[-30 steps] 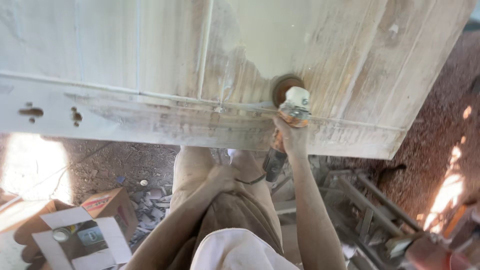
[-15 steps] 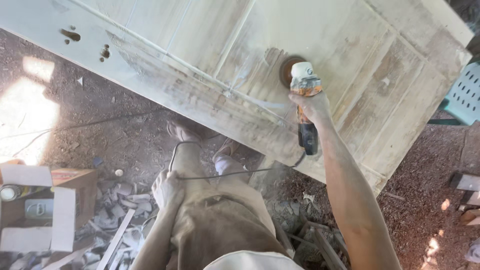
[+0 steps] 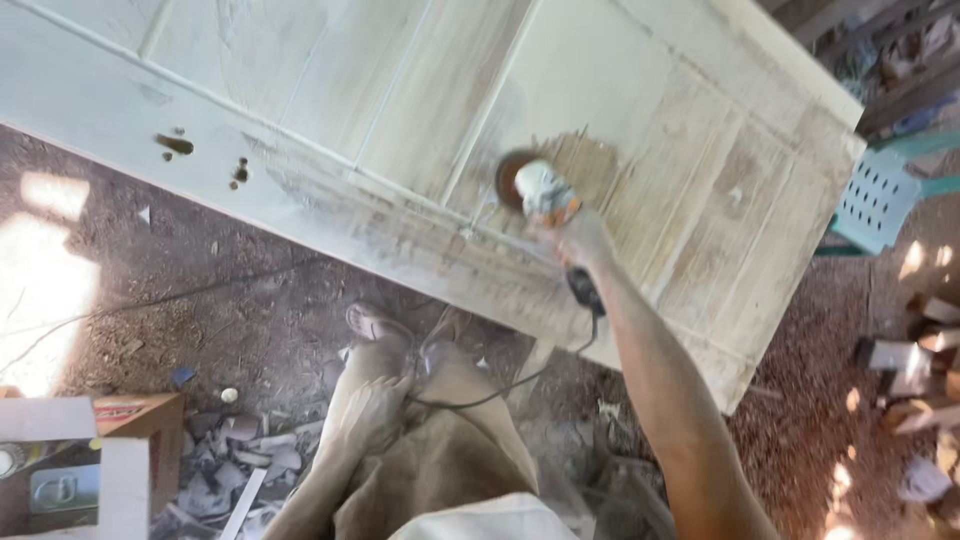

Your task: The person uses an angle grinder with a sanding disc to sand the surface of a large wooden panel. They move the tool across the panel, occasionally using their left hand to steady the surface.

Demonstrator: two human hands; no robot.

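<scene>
Dirt floor; right hand (image 3: 578,240) hides grinder (image 3: 545,195) body on door (image 3: 640,130).

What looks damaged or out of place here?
The pale panelled wooden door has patchy, worn paint and open holes near its edge. Torn scraps litter the dirt ground. The black power cord trails across the person's lap.
</scene>
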